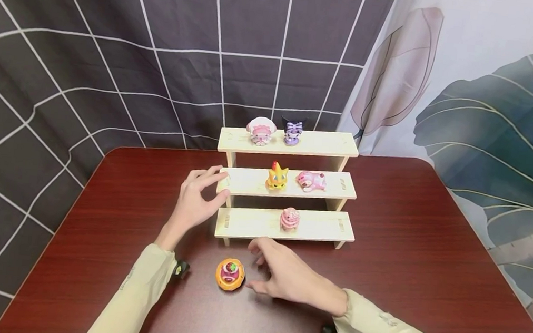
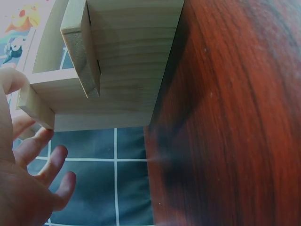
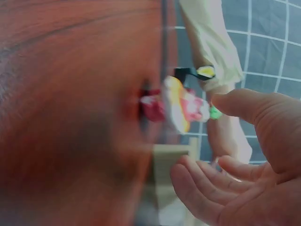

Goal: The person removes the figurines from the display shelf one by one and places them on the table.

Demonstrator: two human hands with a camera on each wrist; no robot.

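Right hand (image 1: 285,274) wide | orange toy (image 1: 230,275) just left of it, on table (image 1: 409,216) | left hand (image 1: 196,200) wide, touching shelf (image 1: 248,184)

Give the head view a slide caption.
Left grip at a pale tiered wooden shelf; right grip beside a round orange and pink toy.

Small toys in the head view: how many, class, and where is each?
6. Top shelf: white-capped toy, purple toy. Middle shelf: yellow toy, long pink toy. Bottom shelf: round pink toy. Table: orange-rimmed toy, beside the right hand. Others could be hidden from view.
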